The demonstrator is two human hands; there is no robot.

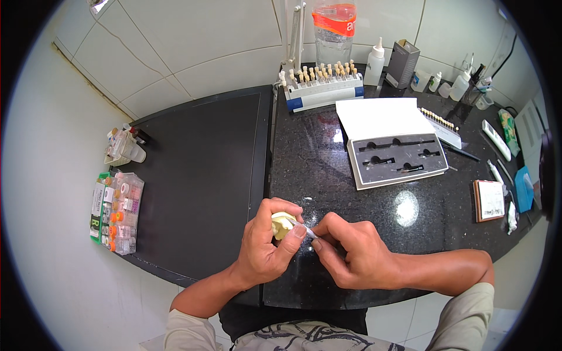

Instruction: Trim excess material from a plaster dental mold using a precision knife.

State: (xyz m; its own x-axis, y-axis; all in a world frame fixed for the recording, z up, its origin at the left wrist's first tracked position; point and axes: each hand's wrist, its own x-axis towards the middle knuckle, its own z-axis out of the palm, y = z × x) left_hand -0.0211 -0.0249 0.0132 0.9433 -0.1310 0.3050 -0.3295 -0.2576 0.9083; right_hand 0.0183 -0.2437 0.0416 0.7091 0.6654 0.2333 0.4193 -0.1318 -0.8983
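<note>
My left hand point(263, 245) is closed around a small pale-yellow piece point(280, 227), apparently a dental model, at the front edge of the black speckled countertop point(304, 169). My left thumb covers part of it. My right hand point(357, 254) is just to its right, thumb and forefinger pinched on a slim whitish item point(309, 232) that reaches up to the piece; its exact kind is too small to make out. Beyond my hands lies an open white case point(374, 114) with dark foam cut-outs, some holding slim dark objects.
A matte black surface point(199, 169) adjoins on the left, holding bottle boxes point(126, 213) and cups point(133, 151). Along the back stand shade-guide racks point(325, 96), a water bottle point(333, 41) and dropper bottles point(373, 67). Rightward lie a white device point(496, 139) and a framed pad point(489, 200).
</note>
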